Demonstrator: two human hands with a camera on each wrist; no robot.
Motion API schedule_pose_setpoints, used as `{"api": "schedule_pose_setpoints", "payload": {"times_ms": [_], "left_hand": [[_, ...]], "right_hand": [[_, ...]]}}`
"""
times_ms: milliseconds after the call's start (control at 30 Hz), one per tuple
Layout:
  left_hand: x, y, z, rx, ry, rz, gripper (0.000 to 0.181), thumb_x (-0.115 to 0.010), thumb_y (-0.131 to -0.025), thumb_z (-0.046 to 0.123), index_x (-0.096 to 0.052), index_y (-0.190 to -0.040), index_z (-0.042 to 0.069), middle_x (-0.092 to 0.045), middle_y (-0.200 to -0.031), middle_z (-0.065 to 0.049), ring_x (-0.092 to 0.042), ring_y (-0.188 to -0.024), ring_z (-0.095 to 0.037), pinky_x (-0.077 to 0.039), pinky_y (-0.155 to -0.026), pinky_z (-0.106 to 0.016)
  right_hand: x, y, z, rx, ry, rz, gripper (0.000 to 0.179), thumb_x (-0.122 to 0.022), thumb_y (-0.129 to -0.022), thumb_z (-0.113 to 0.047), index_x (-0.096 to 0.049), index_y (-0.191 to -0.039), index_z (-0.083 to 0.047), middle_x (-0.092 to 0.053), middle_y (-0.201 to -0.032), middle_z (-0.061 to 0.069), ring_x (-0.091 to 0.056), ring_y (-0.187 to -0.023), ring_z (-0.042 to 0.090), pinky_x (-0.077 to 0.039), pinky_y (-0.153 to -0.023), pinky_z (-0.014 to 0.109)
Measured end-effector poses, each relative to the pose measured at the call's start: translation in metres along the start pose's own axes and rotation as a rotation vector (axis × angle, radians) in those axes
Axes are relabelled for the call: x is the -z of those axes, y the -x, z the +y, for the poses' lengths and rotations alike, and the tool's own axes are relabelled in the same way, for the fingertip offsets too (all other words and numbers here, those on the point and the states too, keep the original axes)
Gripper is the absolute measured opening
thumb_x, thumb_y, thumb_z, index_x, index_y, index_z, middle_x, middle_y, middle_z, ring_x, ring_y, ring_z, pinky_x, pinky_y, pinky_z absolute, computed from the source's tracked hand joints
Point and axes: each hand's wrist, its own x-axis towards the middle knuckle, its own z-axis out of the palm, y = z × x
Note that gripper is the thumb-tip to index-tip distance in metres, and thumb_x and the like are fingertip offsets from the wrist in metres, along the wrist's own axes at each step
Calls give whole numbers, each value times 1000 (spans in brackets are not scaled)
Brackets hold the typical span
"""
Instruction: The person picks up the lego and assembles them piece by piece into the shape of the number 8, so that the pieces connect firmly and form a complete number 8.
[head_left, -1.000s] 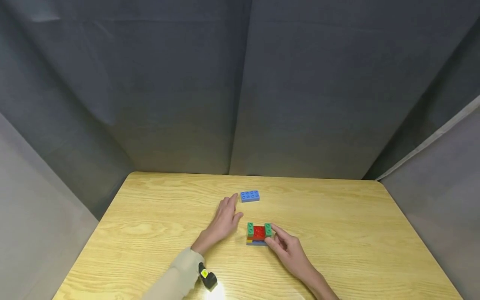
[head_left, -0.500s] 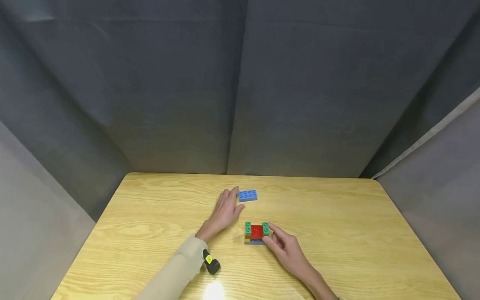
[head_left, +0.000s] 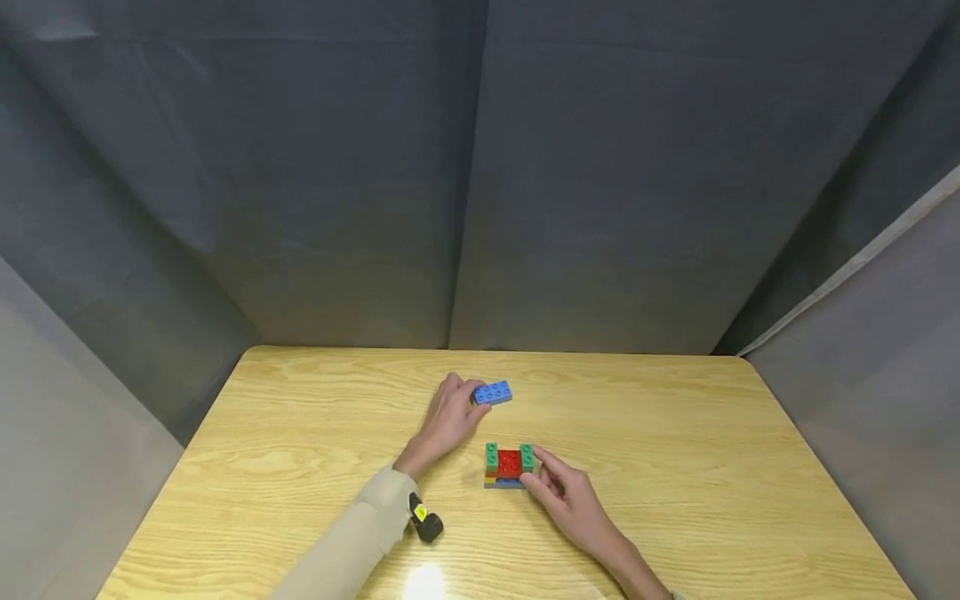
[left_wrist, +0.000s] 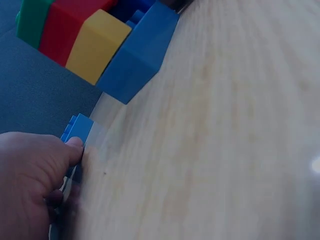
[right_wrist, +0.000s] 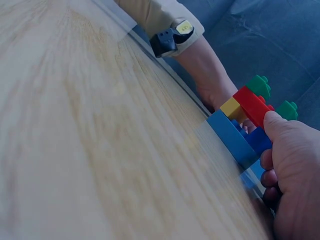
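Observation:
A loose blue toy brick [head_left: 493, 392] with two rows of studs lies toward the back of the table. My left hand [head_left: 448, 418] pinches its left end between thumb and fingers; in the left wrist view the thumb presses on the brick [left_wrist: 80, 127]. Closer to me stands a small brick stack [head_left: 509, 464]: blue at the bottom, a yellow brick at the left above it, a red one across, and two green ones at the ends on top. My right hand [head_left: 573, 504] holds the stack's right end, thumb in front on the red brick [right_wrist: 254, 107] and fingers behind.
The wooden table [head_left: 697, 467] reaches back to a dark grey curtain [head_left: 360, 208]. Pale panels [head_left: 60, 433] hang at both sides. A black wrist camera [head_left: 427, 523] is strapped over the left sleeve.
My left hand has moved forward and closed on the blue brick's left end; the brick has turned slightly. The right hand keeps its hold on the stack. The head view has shifted a little.

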Motion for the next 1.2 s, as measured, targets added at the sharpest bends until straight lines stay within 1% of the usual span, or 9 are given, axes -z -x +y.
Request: {"api": "schedule_pose_setpoints", "payload": {"times_ms": [133,300,533,600,800,967,1067,1200], "left_hand": [[2,6,-1,4,5,1,46,-71,-101,30,-63,-141,9,-49,-105,-2,-45,-91,-15,-41,-76,-29],[6,13,-1,-2,-2,-9,46,-71,-101,29,-63,-141,8,-49,-105,-2,-45,-90,-16,-40,-76,-29],[8,17,-2,-27,-27,-26,43,-71,-101,29,-64,-139,9,-47,-101,0,-43,-89,-16,-38,-75,-29],[10,18,-2,-31,-25,-28,43,-71,-101,28,-63,-138,8,-47,-101,-1,-43,-89,-16,-38,-74,-29],[16,22,-6,-7,14,-13,42,-73,-100,26,-64,-134,3,-50,-103,-5,-44,-89,-17,-40,-74,-29],[21,31,-11,46,47,0,42,-74,-99,25,-64,-134,2,-52,-104,-5,-45,-89,-16,-42,-75,-30],[25,36,-15,72,74,19,43,-75,-98,24,-65,-133,1,-53,-105,-4,-48,-91,-15,-45,-78,-30],[28,44,-23,83,103,51,41,-76,-97,22,-66,-130,-1,-55,-104,-5,-50,-92,-15,-47,-80,-30]], "right_hand": [[1,0,-2,-6,2,-4,49,-70,-101,-11,-56,-144,8,-54,-75,-9,-40,-60,-2,-38,-51,19],[2,-1,-3,-16,5,-5,49,-69,-101,-13,-56,-144,7,-53,-75,-10,-40,-60,-2,-38,-52,19],[3,-1,-1,-12,15,0,49,-69,-101,-13,-56,-144,7,-53,-75,-9,-40,-60,-2,-38,-52,19],[3,-2,0,-11,21,3,49,-69,-101,-13,-57,-144,7,-53,-75,-10,-40,-60,-2,-38,-52,19],[0,-7,3,-11,29,-18,49,-69,-102,-15,-56,-144,7,-53,-74,-10,-39,-60,-2,-38,-52,19],[-1,-11,2,-25,31,-30,49,-68,-103,-17,-57,-144,6,-53,-74,-10,-39,-60,-2,-38,-53,20],[-1,-12,2,-35,33,-31,49,-68,-103,-19,-56,-144,6,-53,-74,-10,-38,-60,-2,-38,-53,20],[-4,-14,1,-41,51,-35,51,-67,-103,-19,-55,-145,8,-51,-72,-11,-36,-59,-2,-37,-52,20]]}}
